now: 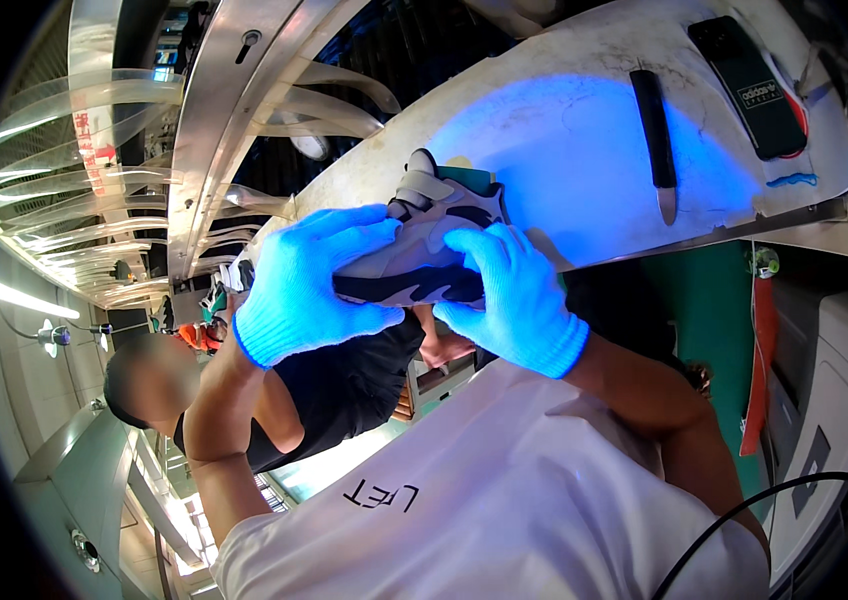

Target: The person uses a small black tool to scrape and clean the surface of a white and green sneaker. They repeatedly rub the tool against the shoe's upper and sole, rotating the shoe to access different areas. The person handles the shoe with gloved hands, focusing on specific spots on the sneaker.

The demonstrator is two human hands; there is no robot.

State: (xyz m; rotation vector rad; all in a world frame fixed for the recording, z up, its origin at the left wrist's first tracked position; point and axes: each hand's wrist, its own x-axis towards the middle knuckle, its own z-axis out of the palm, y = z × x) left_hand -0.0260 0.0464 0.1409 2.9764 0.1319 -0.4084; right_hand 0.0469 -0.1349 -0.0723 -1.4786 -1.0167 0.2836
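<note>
Between my two gloved hands is a sneaker [422, 242] with grey and pale panels, dark wavy patches and a bit of green at its collar. It is tilted on its side at the near edge of the worktable [544, 130]. My left hand [309, 280] wraps one end of the shoe, fingers on top and thumb beneath. At the other end my right hand [514, 295] grips it, with fingertips on the upper and thumb below. Both gloves glow blue under the light. The shoe's underside is partly hidden by the hands.
A black-handled knife [655, 140] lies on the table at the right. Beyond it are a dark phone [749, 85] and a small blue strip [791, 181]. A machine with clear curved flaps [114, 90] runs along the left. A co-worker [334, 390] in black is close at my left.
</note>
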